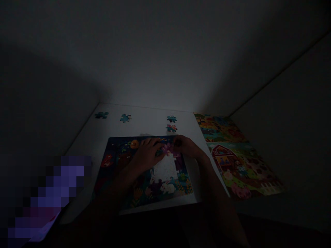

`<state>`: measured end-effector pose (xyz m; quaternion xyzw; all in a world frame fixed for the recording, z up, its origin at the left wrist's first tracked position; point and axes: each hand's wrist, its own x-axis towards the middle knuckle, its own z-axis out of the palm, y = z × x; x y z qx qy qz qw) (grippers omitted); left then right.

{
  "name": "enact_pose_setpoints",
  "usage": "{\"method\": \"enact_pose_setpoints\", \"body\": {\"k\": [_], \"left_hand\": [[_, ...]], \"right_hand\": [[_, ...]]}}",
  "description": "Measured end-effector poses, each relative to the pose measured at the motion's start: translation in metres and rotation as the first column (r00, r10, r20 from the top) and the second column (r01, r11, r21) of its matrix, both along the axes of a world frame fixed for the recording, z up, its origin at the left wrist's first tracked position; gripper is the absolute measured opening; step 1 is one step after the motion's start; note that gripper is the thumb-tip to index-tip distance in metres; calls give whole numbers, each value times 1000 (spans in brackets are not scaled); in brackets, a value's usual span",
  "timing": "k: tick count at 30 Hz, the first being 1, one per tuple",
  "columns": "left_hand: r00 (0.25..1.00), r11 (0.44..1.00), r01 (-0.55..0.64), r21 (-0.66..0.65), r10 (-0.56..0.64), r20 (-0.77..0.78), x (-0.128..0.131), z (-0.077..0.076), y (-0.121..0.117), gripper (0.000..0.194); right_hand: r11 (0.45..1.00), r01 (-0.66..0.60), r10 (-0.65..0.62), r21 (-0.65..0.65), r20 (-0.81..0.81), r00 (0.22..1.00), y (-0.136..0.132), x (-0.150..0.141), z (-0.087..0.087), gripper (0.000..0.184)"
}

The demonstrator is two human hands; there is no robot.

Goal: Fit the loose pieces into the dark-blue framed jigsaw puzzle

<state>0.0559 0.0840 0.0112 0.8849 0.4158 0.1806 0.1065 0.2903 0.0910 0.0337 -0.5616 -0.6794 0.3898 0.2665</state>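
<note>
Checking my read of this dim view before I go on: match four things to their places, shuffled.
1. left hand
2. right hand
3. barn picture
4. leftmost loose puzzle piece

A. right of the rabbit puzzle
B. at the rabbit puzzle's far right corner
C. beyond the rabbit puzzle, on the white surface
D. over the far middle of the rabbit puzzle

Pairs: 1-D, 2-B, 3-A, 4-C
</note>
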Motion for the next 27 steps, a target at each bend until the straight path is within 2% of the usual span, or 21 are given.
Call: {"method": "enact_pose_setpoints", "body": {"k": [2,5,8,12,16,20,23,27], "left_hand": [[1000,1000,-2,7,2,-5,-1,2,-1,30],[1000,1000,14,6,-14,-6,-3,4,-3,31],[999,999,34,-17,-34,15,-4,4,-2,31],[989,998,41,-39,-35,147,-7,-1,3,27],[972,999,-9,-54,22,234,-19,2,15,26],[970,986,-164,-33,167,177,-40,8,28,27],[952,955,-296,-20,297,79,-49,5,30,31],[941,942,-335,23,336,-32,-47,-2,23,33]], "right_hand": [[985,109,-113,132,22,993,6,7,-3,24],[885,298,-315,358,-10,949,21,22,-13,24],[831,373,-399,414,-24,917,35,28,-29,30],[836,334,-402,435,73,913,48,20,-43,37],[843,311,-418,439,171,892,59,11,-42,46],[868,306,-398,391,181,899,69,12,-39,45],[870,271,-378,412,205,903,72,14,-41,45],[863,275,-373,424,166,913,73,17,-47,43]]}}
